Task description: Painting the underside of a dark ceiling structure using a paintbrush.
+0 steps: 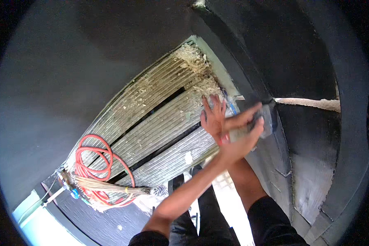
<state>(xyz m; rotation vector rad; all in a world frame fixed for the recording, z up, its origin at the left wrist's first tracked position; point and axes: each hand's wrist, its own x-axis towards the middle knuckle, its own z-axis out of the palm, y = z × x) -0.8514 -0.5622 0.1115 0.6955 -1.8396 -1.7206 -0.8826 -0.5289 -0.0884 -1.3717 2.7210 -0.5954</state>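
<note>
My arms cross, with the left forearm passing over the right. My left hand (248,129) reaches to the right and grips a grey, flat-looking thing (267,123) against the dark wall surface; motion blur hides its kind. My right hand (213,117) lies with its fingers spread on the ridged slatted boards (164,119), near their right edge. Pale shavings or flakes (207,85) are heaped by its fingertips and along the far corner of the boards. A bit of blue (233,107) shows between the two hands.
A coiled red hose (110,158) lies on the boards' near left end, beside a stick broom (115,187). Dark gaps run between the boards. Black panels (307,143) rise on the right, with a pale strip (309,103) across them. My legs (207,213) stand close below.
</note>
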